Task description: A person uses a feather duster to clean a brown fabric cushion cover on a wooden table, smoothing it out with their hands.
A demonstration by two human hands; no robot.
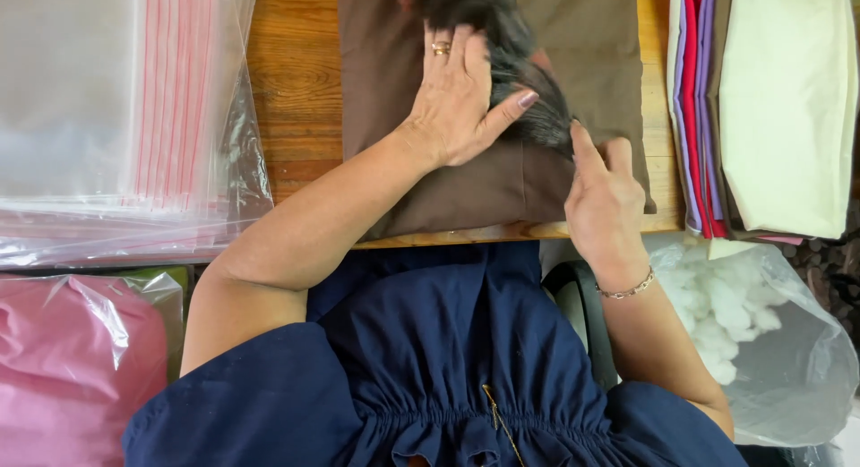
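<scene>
Wooden counter (296,82) carries a brown cloth (582,64) where the left hand (461,99) lies flat, fingers released, on a dark hair bundle (528,90) while the right hand (605,203) pinches its end; loose strands could slip and scatter.

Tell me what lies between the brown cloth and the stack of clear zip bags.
In the head view, only bare wooden table separates the brown cloth from the stack of clear zip bags.

Head cam looks straight down, close over the wooden table (296,82) edge w/ person's lap at bottom
</scene>
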